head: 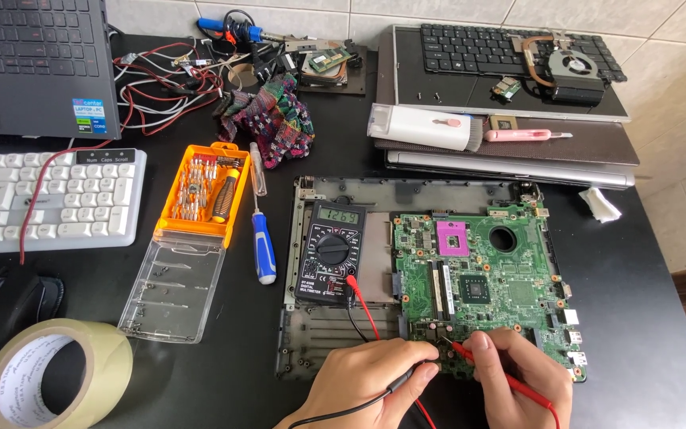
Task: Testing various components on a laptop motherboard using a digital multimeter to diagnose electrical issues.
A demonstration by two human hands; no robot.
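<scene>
So, probing is under way at the bottom centre of the frame. The left hand has its fingers pinched round the black probe, lead running off the bottom edge. The right hand pinches the red probe the same way, its tip down on the lower edge of the green motherboard. Both tips sit close together there; the exact contact point is too small to make out, probably a component near the board's bottom rim.

The board lies centre right, bare, on an opened grey laptop base. The black multimeter rests on that base just left of the board, dial turned, screen lit with a reading, red and black leads plugged into its lower right.

Done, as it looks: case opened, board exposed, meter on and connected, probes in contact. Left: judging by the spread of parts, the machine is far from reassembled. A heatsink with fan lies on the laptop at upper right. An orange bit set stands open left of centre, a blue-handled screwdriver beside it on the black desk. A tape roll sits at lower left.
</scene>
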